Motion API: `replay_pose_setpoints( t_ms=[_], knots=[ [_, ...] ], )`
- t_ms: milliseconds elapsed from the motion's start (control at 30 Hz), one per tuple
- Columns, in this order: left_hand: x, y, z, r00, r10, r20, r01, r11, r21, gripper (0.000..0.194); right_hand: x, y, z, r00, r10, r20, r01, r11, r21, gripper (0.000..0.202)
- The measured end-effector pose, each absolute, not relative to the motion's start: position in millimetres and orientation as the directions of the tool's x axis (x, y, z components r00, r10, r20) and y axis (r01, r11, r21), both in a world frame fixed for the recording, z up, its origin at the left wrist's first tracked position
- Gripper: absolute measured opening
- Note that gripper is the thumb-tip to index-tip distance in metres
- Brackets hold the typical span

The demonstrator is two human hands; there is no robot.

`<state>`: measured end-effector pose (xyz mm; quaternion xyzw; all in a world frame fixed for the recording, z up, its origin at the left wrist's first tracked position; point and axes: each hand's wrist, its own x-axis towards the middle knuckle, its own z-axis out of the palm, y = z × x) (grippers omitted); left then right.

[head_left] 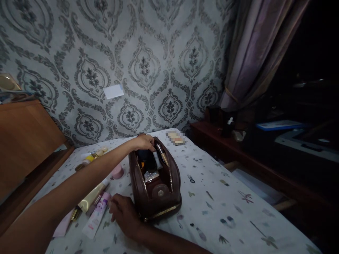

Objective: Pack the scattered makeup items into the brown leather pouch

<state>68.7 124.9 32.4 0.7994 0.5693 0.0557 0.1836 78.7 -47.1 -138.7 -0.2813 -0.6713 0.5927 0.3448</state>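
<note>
A brown zipped cosmetic bag (pixel 171 197) sits unzipped on the bed, its opening facing up. Over its far end reaches my left hand (pixel 144 143), fingers bent down inside the mouth by a pale tube (pixel 156 160); what they grip is hidden. Inside the bag also lie a slim makeup tube (pixel 162 154), dark items and a glittery compact (pixel 152 176). My right hand (pixel 124 214) rests beside the bag's near left side, fingers loosely bent with nothing in them. Its fingertips are close to a lilac-and-white tube (pixel 97 215).
Left of the bag lie a gold tube (pixel 91 198), a pink jar (pixel 117 171), a pink tube (pixel 63 224) and several small cosmetics by a yellow item (pixel 90 158). A blurred palette-like item (pixel 176 137) lies at the far edge. A wooden headboard (pixel 23 137) stands left.
</note>
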Motion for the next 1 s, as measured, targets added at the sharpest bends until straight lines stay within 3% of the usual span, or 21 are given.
replay_pose_setpoints(
  t_ms=[233, 433, 567, 767, 1000],
  knots=[
    [62, 123, 59, 0.334, 0.925, -0.181, 0.839, -0.204, 0.505, 0.013, 80, -49, -135, -0.603, 0.789, 0.122, -0.018, 0.139, -0.99, 0.023],
    [39, 118, 100, 0.288, 0.952, -0.105, 0.842, -0.199, 0.501, 0.011, 83, -49, -134, -0.605, 0.787, 0.122, -0.023, 0.137, -0.99, 0.023],
    [25, 125, 107, 0.203, 0.979, -0.005, 0.896, -0.184, 0.404, 0.01, 84, -49, -133, -0.608, 0.783, 0.129, -0.018, 0.148, -0.989, 0.022],
    [24, 135, 93, 0.178, 0.975, 0.134, 0.967, -0.199, 0.159, 0.023, 81, -48, -133, -0.615, 0.781, 0.107, 0.001, 0.137, -0.991, 0.021],
    [35, 139, 73, 0.234, 0.964, 0.123, 0.972, -0.229, -0.057, 0.027, 83, -48, -131, -0.622, 0.777, 0.098, 0.004, 0.128, -0.992, 0.021]
  ],
)
